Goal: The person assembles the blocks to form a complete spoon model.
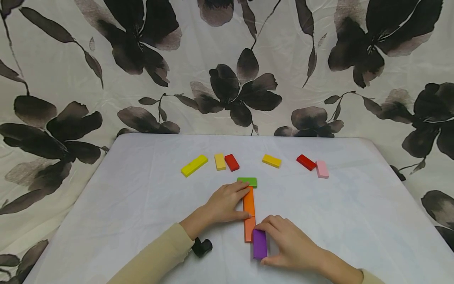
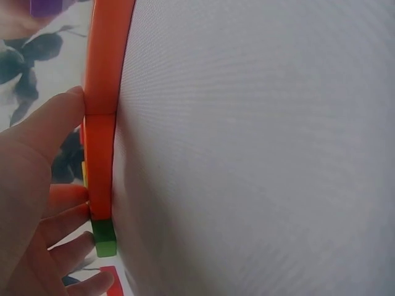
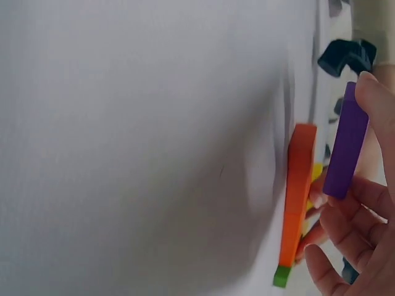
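Two orange blocks lie end to end in a line on the white table, a far one (image 1: pixel 249 202) and a near one (image 1: pixel 249 229). Across the far end sits a green block (image 1: pixel 252 181). My left hand (image 1: pixel 223 204) rests along the line, its thumb at the joint between the orange blocks and its extended fingertips at the green block. With thumb and fingers on opposite ends, my right hand (image 1: pixel 294 246) pinches a purple block (image 1: pixel 260 245). In the right wrist view the purple block (image 3: pixel 347 142) is raised off the cloth, beside the near orange block (image 3: pixel 300 160).
At the back left lie a long yellow piece (image 1: pixel 194 165), a yellow block (image 1: pixel 220 162) and a red block (image 1: pixel 232 162). Farther right are another yellow block (image 1: pixel 271 161), a red block (image 1: pixel 306 162) and a pink block (image 1: pixel 322 169). A black object (image 1: pixel 202 247) is by the left sleeve.
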Motion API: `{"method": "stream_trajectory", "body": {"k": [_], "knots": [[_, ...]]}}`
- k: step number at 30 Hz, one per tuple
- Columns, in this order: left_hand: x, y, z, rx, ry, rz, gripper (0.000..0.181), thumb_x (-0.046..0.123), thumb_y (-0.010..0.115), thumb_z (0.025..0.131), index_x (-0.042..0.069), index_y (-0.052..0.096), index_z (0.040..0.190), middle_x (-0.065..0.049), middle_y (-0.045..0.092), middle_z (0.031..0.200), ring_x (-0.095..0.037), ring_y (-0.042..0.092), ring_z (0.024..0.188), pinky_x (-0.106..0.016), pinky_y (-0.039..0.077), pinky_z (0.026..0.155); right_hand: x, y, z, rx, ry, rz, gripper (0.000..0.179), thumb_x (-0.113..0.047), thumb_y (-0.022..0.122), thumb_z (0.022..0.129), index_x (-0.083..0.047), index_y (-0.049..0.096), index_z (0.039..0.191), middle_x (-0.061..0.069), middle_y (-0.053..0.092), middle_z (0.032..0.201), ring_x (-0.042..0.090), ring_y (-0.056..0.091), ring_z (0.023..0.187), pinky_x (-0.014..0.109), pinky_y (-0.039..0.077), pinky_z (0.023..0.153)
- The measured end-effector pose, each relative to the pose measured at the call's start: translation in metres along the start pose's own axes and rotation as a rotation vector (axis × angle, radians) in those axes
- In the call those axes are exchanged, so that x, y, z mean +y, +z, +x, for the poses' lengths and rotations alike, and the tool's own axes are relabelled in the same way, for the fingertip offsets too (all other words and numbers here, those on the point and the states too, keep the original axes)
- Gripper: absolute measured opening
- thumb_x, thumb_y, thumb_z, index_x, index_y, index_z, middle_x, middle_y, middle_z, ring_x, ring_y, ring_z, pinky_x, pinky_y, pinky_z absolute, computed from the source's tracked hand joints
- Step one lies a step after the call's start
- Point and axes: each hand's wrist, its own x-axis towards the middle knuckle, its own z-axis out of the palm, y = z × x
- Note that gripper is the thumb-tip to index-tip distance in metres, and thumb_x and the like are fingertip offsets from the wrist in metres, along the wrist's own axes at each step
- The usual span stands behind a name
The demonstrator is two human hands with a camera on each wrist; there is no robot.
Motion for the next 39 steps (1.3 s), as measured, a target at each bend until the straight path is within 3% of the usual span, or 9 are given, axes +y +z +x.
{"method": "stream_trajectory", "body": {"k": [3, 13, 39], "knots": [[0.0, 0.0, 0.0, 0.007, 0.006, 0.0, 0.074, 0.052, 0.065, 0.078, 0.006, 0.048, 0.134, -0.007, 0.041, 0.142, -0.024, 0.036, 0.132, -0.042, 0.034, 0.105, -0.006, 0.002, 0.0, -0.005, -0.022, -0.012, 0.064, -0.049, 0.075, 0.068, -0.015, 0.054, 0.118, -0.009, 0.05, 0.11, 0.004, 0.046, 0.096, 0.024, 0.044, 0.079], [0.0, 0.0, 0.0, 0.004, 0.003, -0.024, 0.074, 0.051, 0.065, 0.078, 0.006, 0.048, 0.134, -0.007, 0.041, 0.143, -0.024, 0.035, 0.132, -0.041, 0.034, 0.105, -0.015, 0.004, 0.0, -0.083, 0.024, 0.013, 0.061, -0.053, 0.07, 0.072, -0.018, 0.054, 0.12, -0.011, 0.049, 0.112, 0.001, 0.045, 0.098, 0.025, 0.044, 0.082], [0.001, 0.0, -0.001, 0.008, -0.006, -0.027, 0.073, 0.05, 0.066, 0.078, 0.006, 0.048, 0.134, -0.007, 0.041, 0.142, -0.024, 0.036, 0.132, -0.041, 0.037, 0.103, -0.021, 0.02, -0.001, -0.11, -0.013, -0.085, 0.063, -0.059, 0.064, 0.075, -0.016, 0.056, 0.119, -0.008, 0.049, 0.111, 0.006, 0.046, 0.095, 0.025, 0.043, 0.078]]}}
